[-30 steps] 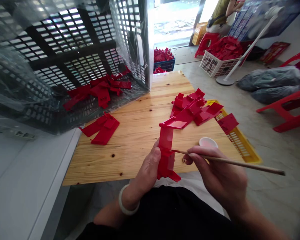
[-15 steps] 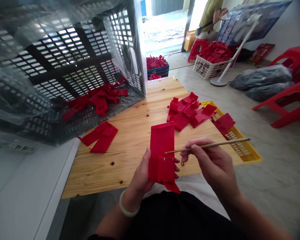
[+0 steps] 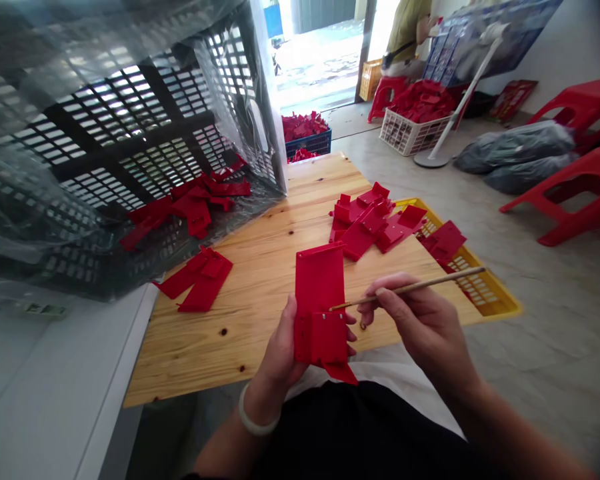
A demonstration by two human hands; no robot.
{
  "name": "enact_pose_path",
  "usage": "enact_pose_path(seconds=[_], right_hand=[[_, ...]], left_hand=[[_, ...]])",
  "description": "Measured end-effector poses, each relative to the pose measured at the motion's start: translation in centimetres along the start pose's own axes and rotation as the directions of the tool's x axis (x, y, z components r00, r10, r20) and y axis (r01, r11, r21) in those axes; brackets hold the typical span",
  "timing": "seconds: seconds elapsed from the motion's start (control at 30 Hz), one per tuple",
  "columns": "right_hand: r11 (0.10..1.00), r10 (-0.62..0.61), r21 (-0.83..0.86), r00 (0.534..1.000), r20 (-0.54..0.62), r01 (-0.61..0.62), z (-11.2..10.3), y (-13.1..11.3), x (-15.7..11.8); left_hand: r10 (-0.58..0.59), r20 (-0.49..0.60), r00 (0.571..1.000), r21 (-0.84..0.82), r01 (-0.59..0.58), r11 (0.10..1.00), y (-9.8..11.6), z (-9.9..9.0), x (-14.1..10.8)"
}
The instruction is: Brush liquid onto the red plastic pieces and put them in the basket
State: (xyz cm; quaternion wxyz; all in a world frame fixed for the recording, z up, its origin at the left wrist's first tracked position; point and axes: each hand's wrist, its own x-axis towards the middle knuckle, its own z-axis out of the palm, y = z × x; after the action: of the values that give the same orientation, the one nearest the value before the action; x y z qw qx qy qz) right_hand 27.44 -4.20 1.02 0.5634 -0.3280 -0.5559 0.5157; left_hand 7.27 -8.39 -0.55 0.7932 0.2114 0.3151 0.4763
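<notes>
Pine bench [image 3: 250, 280] in a workshop: the left hand [image 3: 283, 347] has its fingers wrapped around a folded red plastic piece [image 3: 319, 287], face-up above the bench, while the right hand [image 3: 425, 327] pinches a thin wooden stick [image 3: 410, 288], its tip at the piece's edge. Loose red pieces [image 3: 365, 223] lie beyond the fingers.

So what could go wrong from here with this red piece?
The thin wooden stick in the right hand has its tip right at the red plastic part in the left hand, so a slip might mark it. The loose red pieces nearby could get knocked onto the yellow crate.
</notes>
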Motion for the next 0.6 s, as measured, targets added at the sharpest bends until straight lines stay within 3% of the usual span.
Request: enact_pose_path(seconds=[0.6], right_hand=[[0.998,-0.021,0.053,1.0,0.0,0.02,-0.02,0.31,0.31]], left_hand=[[-0.027,0.062,0.998,-0.043,0.029,0.999,-0.54,-0.89,0.43]])
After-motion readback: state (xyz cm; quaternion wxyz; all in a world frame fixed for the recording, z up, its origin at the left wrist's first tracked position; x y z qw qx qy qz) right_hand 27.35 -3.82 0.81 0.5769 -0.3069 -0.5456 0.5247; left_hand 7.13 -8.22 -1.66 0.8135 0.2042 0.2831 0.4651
